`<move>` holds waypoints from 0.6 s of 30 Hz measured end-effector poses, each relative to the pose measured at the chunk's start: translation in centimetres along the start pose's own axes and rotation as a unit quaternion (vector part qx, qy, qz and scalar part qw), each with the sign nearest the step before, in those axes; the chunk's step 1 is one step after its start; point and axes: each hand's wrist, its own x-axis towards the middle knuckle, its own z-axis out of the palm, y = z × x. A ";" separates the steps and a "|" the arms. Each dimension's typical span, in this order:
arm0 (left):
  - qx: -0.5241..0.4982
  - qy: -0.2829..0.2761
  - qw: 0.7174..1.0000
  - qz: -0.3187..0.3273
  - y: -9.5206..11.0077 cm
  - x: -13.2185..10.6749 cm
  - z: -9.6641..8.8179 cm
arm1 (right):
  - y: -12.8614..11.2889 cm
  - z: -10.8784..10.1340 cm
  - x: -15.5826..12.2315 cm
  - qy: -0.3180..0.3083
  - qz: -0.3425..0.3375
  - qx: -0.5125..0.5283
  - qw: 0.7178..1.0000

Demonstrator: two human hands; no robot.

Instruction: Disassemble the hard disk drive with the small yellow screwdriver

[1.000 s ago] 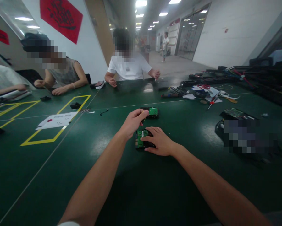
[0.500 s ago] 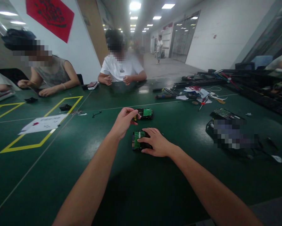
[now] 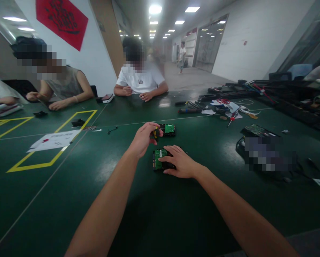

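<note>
On the green table a hard drive (image 3: 157, 159) lies with its circuit board up and its connector edge to the left. My right hand (image 3: 179, 162) spans it from the right, thumb at the near edge and fingers over the top and far edge, holding it. Above and left of this drive, my left hand (image 3: 145, 137) is closed on a small black-and-yellow tool (image 3: 156, 134), which looks like a screwdriver handle; its lower end is hidden. Just behind that hand is a second hard drive (image 3: 169, 129), also board up, partly covered by my fingers.
At right lie another circuit board (image 3: 256, 130) and a blurred dark object with cables (image 3: 267, 151). Farther back are a red screwdriver (image 3: 232, 119), papers and several tools. A paper sheet (image 3: 52, 140) lies in yellow tape at left. Two co-workers (image 3: 141, 80) sit across the table.
The view has shifted slightly, so the scene sits a little farther right. My left hand has turned, showing more of the black-and-yellow tool. My right hand stays on the drive.
</note>
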 end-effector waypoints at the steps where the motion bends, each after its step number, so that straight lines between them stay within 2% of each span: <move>1: -0.015 -0.010 1.000 -0.005 0.0 0.0 0.0 | 0.0 0.1 0.0 0.002 0.001 0.001 1.000; 4: -0.038 -0.029 0.999 -0.012 -0.1 0.1 -0.1 | 0.0 0.2 0.0 0.007 0.002 0.003 1.000; 7: -0.028 -0.009 1.000 -0.005 -0.4 0.2 -0.2 | 0.0 0.2 0.1 0.007 0.000 0.005 1.000; 11: 0.042 0.023 0.998 0.035 -0.4 0.2 -0.2 | -0.2 0.1 0.0 0.011 0.004 0.004 1.000; 16: 0.091 0.008 0.995 0.043 -0.2 0.1 -0.2 | -0.2 0.1 0.0 0.008 0.007 0.006 1.000; 18: 0.120 0.019 0.991 0.059 -0.1 0.0 -0.1 | -0.1 0.2 0.0 0.007 0.006 0.006 1.000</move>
